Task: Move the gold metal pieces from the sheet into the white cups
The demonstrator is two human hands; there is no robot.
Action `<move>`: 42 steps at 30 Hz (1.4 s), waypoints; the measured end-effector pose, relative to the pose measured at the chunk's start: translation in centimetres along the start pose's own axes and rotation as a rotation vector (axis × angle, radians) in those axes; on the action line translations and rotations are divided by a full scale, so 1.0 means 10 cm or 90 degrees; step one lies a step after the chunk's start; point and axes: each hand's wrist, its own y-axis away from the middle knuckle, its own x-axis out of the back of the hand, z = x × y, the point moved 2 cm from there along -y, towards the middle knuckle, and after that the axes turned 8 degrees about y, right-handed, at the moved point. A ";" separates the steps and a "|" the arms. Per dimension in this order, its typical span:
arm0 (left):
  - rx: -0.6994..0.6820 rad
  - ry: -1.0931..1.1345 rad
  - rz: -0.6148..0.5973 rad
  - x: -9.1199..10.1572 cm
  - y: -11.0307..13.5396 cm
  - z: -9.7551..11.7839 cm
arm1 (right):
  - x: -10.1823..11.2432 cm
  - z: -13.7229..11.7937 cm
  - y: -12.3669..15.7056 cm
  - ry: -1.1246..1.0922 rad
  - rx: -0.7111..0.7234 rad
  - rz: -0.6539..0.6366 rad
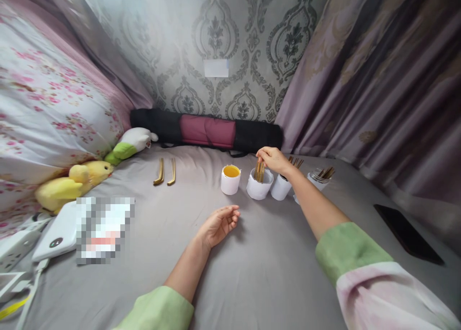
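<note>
My right hand (272, 159) reaches forward and pinches a bunch of gold-coloured sticks (260, 171) that stand in a white cup (259, 186). To its left stands a white cup with a yellow inside (230, 179). To its right are another white cup (281, 187) and a clear jar (317, 180), both with similar gold pieces in them. My left hand (218, 226) rests palm up on the grey sheet (252, 262), fingers loosely curled, holding nothing. Two bent gold straws (166, 172) lie on the sheet further left.
A black and maroon rolled bag (207, 130) lies along the patterned wall. Plush toys (72, 183) and a floral pillow sit at the left, with a power bank (55, 236), power strip and cable. A black phone (406, 234) lies at the right near the curtain.
</note>
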 end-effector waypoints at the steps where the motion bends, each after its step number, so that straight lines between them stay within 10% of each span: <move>1: 0.001 0.001 -0.001 0.00 0.00 0.00 | -0.01 0.00 -0.01 0.004 -0.003 -0.006; 42: 0.005 -0.003 0.010 -0.04 0.02 0.01 | 0.10 0.11 -0.07 0.167 -0.012 0.001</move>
